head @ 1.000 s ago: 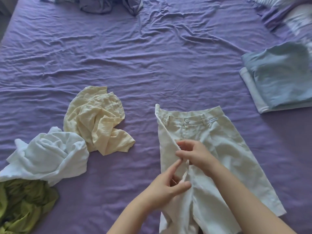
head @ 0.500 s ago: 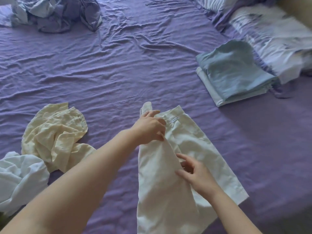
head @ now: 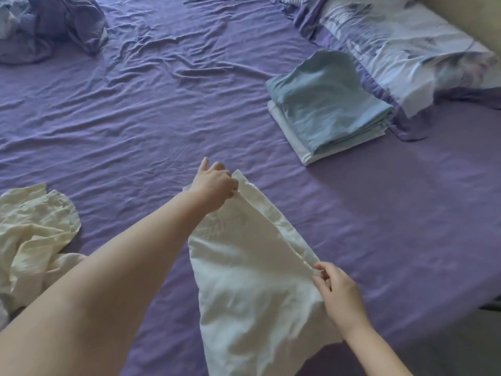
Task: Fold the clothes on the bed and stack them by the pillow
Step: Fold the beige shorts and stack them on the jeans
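Cream-white shorts [head: 252,280] lay folded lengthwise at six o'clock on the purple sheet [head: 162,104], creased, no legible label. Left hand [head: 215,185] pinched the far waistband end; right hand [head: 336,291] pinched the doubled edge. Folded blue stack [head: 328,104] sat at two o'clock beside the pillow [head: 406,44].

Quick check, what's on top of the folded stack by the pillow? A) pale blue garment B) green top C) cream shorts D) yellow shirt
A: the folded stack beside the pillow has a pale blue garment on top of a white layer; the cream shorts are held by the left hand and right hand.
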Available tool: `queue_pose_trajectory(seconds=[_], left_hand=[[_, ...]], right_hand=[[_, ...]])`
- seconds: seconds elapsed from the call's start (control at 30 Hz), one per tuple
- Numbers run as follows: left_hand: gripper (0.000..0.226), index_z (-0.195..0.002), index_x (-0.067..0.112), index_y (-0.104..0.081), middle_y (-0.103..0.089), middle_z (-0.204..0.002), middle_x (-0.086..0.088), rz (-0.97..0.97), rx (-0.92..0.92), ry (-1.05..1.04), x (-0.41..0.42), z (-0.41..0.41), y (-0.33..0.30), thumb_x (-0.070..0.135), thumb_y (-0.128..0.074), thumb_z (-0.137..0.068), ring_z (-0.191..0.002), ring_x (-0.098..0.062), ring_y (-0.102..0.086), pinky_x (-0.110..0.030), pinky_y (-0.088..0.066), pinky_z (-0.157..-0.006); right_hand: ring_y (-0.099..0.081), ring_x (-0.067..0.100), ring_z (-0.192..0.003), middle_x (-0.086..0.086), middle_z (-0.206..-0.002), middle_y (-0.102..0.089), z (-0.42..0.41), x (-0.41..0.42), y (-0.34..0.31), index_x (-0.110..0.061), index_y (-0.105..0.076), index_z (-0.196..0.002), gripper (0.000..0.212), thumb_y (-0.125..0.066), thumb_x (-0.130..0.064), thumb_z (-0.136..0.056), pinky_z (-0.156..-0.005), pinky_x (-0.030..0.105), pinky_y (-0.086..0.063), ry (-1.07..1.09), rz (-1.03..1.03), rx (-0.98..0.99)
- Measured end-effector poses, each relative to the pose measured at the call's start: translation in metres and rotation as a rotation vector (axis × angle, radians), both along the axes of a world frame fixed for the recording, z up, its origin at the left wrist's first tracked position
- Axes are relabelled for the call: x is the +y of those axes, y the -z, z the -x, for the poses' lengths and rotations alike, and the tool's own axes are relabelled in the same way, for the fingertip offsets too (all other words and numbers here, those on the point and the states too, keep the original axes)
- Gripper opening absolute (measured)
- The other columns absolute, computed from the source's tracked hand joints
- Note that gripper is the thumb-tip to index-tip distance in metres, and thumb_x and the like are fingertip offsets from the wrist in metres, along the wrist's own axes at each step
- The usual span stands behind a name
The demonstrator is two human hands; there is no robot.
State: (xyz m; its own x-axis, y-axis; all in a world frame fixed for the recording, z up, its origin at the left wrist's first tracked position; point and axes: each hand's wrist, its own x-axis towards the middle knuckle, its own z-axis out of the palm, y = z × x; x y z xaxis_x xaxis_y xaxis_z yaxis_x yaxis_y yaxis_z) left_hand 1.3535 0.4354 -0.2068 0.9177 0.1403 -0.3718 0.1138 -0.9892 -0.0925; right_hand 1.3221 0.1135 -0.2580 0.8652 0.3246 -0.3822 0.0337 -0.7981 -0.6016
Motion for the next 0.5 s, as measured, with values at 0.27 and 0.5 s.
queue_pose_trajectory(seconds=[0.27, 0.5], left_hand=[[0.019, -0.107, 0.025, -0.065, -0.056, -0.109, 0.002, -0.079, -0.157, -0.020, -0.038, -0.047, 0.039, 0.019, -0.057, -0.091, -0.126, -0.025, -0.033, -0.060, 0.007, -0.113], [0.060, -0.146, 0.032, -0.022, 0.001, -0.160, -0.004, 0.016, -0.229, -0.308, -0.068, 0.002, 0.081, 0.031, -0.052, -0.093, -0.146, -0.027, 0.010, -0.053, 0.011, -0.113]], right_hand=[[-0.058, 0.021, -0.087, -0.009, -0.097, -0.058, -0.013, -0.022, 0.026, -0.023, -0.053, -0.097, 0.014, -0.046, -0.034, -0.095, -0.064, 0.035, -0.044, -0.055, 0.192, -0.158], [-0.059, 0.024, -0.066, -0.001, -0.074, -0.061, -0.021, -0.023, 0.038, -0.013, -0.060, -0.080, 0.010, -0.070, -0.015, -0.081, -0.043, 0.033, -0.042, -0.172, 0.201, -0.421]])
